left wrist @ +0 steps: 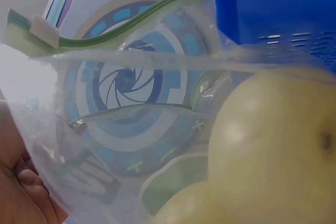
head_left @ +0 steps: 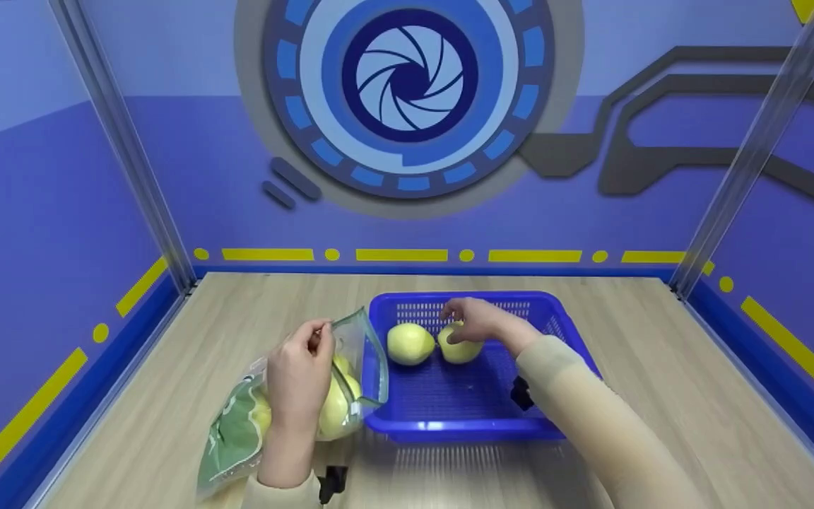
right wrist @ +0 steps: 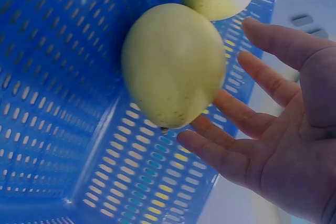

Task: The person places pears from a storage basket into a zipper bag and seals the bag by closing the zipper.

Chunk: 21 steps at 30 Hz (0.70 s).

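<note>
Bag edge pinched in one hand, the other spread over fruit in the basket

Clock directions are taken from the basket's middle in the head view. The left hand (head_left: 301,378), at 9 o'clock, pinches the mouth edge of a clear zip bag (head_left: 234,428) between thumb and fingers, probably to keep it gaping and turned towards the basket. The right hand (head_left: 478,322), at 12 o'clock, has its fingers apart beside a pale yellow-green fruit (right wrist: 173,66); the spread looks suited to something so round, but whether the fingertips touch it is hard to tell.

That fruit lies at 11 o'clock inside the blue basket (head_left: 463,426), with a second fruit (head_left: 410,344) just beside it at 10 o'clock. The bag lies at 8 to 9 o'clock, its mouth close against the basket's side, likely to keep the way across short. Bagged fruits (left wrist: 278,140) show through the plastic.

Beneath everything is a wood-grain table (head_left: 661,396).

The left hand and forearm cover the bag's middle, so its fruits cannot be counted, and its print is unreadable. The right wrist view cuts off the second fruit at 12 o'clock of its frame.
</note>
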Each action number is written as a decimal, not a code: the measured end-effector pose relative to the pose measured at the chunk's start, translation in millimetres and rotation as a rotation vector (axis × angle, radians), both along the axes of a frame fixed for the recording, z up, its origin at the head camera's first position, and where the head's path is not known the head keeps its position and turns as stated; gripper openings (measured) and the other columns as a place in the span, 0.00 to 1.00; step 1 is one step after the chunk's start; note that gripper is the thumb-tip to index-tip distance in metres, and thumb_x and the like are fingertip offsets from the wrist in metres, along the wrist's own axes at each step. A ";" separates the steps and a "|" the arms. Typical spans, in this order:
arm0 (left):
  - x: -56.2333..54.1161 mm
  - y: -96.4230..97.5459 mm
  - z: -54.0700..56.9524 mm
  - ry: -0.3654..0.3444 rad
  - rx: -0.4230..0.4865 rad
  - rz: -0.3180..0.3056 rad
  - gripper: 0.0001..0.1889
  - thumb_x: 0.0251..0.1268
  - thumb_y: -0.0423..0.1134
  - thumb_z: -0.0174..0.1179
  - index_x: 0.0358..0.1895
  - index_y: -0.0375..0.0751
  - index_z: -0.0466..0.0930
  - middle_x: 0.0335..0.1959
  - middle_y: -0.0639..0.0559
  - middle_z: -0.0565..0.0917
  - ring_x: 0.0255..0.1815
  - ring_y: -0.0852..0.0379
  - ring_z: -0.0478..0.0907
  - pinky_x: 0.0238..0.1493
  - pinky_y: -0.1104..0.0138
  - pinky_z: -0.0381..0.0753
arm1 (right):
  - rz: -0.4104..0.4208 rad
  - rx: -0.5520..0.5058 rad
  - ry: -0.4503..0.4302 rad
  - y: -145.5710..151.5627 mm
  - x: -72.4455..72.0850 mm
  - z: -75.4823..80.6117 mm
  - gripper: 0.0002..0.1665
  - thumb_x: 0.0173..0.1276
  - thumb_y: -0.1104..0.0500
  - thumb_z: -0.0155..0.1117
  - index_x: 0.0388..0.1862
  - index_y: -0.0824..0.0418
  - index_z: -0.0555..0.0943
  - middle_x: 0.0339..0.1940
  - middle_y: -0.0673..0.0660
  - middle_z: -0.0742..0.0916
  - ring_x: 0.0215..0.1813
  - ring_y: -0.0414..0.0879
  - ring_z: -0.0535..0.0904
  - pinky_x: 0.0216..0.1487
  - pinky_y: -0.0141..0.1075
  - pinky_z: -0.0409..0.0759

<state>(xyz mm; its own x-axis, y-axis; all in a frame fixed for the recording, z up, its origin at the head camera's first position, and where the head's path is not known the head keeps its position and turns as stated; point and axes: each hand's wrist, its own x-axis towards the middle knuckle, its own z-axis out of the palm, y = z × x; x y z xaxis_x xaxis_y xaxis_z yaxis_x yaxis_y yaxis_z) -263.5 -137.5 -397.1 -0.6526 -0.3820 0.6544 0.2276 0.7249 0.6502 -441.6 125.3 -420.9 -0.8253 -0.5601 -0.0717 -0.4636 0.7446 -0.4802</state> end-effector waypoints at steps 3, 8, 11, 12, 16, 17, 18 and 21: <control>0.4 0.1 0.4 -0.020 0.008 0.000 0.07 0.69 0.32 0.63 0.38 0.34 0.89 0.22 0.47 0.83 0.22 0.57 0.74 0.27 0.65 0.74 | 0.003 0.005 0.002 1.4 -0.2 -3.3 0.28 0.58 0.61 0.75 0.58 0.65 0.82 0.57 0.70 0.85 0.61 0.64 0.81 0.64 0.56 0.78; 0.7 0.2 1.0 -0.033 0.012 -0.002 0.07 0.69 0.33 0.63 0.39 0.33 0.89 0.22 0.47 0.83 0.22 0.57 0.74 0.27 0.65 0.75 | -0.003 0.021 0.020 0.8 0.9 -6.3 0.28 0.55 0.61 0.78 0.55 0.65 0.82 0.56 0.68 0.86 0.57 0.62 0.82 0.61 0.55 0.79; 0.7 0.4 1.2 -0.034 0.012 -0.005 0.07 0.69 0.32 0.63 0.39 0.34 0.89 0.22 0.47 0.83 0.22 0.57 0.74 0.27 0.65 0.75 | -0.010 0.042 0.020 0.2 1.7 -8.8 0.28 0.53 0.62 0.79 0.55 0.64 0.83 0.57 0.67 0.86 0.57 0.60 0.82 0.62 0.54 0.79; 0.7 0.4 1.1 -0.036 0.012 -0.007 0.07 0.69 0.32 0.63 0.39 0.34 0.89 0.22 0.47 0.83 0.22 0.57 0.74 0.27 0.65 0.75 | -0.017 0.046 0.014 0.1 1.8 -9.7 0.29 0.53 0.62 0.80 0.55 0.64 0.83 0.58 0.66 0.86 0.58 0.60 0.81 0.63 0.54 0.79; 1.0 0.5 1.5 -0.049 0.015 -0.009 0.07 0.69 0.32 0.63 0.39 0.34 0.89 0.23 0.47 0.83 0.22 0.57 0.74 0.27 0.65 0.75 | -0.036 0.050 -0.002 0.2 2.3 -12.2 0.31 0.52 0.62 0.80 0.57 0.63 0.82 0.60 0.66 0.84 0.60 0.60 0.80 0.64 0.55 0.78; 1.0 0.5 1.6 -0.050 0.015 -0.008 0.07 0.69 0.33 0.63 0.39 0.34 0.89 0.23 0.47 0.83 0.22 0.57 0.74 0.27 0.65 0.75 | -0.040 0.051 -0.006 0.4 2.6 -12.4 0.32 0.52 0.61 0.81 0.57 0.62 0.82 0.60 0.66 0.84 0.60 0.60 0.80 0.65 0.55 0.77; 1.0 0.5 1.6 -0.051 0.015 -0.007 0.07 0.69 0.33 0.63 0.39 0.34 0.89 0.23 0.47 0.83 0.22 0.57 0.74 0.27 0.65 0.74 | -0.045 0.053 -0.009 0.6 2.9 -13.0 0.32 0.52 0.61 0.81 0.57 0.62 0.81 0.60 0.66 0.84 0.60 0.60 0.80 0.65 0.55 0.77; 1.0 0.9 1.7 -0.052 0.018 -0.009 0.07 0.69 0.32 0.63 0.39 0.34 0.89 0.23 0.47 0.83 0.22 0.57 0.74 0.27 0.65 0.74 | -0.065 0.066 -0.036 1.5 4.7 -14.9 0.33 0.52 0.60 0.81 0.59 0.59 0.80 0.59 0.65 0.84 0.59 0.58 0.80 0.65 0.54 0.77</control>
<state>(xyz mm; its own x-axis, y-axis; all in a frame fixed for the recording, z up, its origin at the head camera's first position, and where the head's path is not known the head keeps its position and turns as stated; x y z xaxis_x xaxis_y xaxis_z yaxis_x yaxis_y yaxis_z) -262.5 -136.6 -395.4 -0.6891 -0.3870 0.6127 0.1997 0.7113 0.6739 -436.9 126.9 -435.8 -0.8559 -0.4986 -0.1373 -0.3965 0.8031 -0.4447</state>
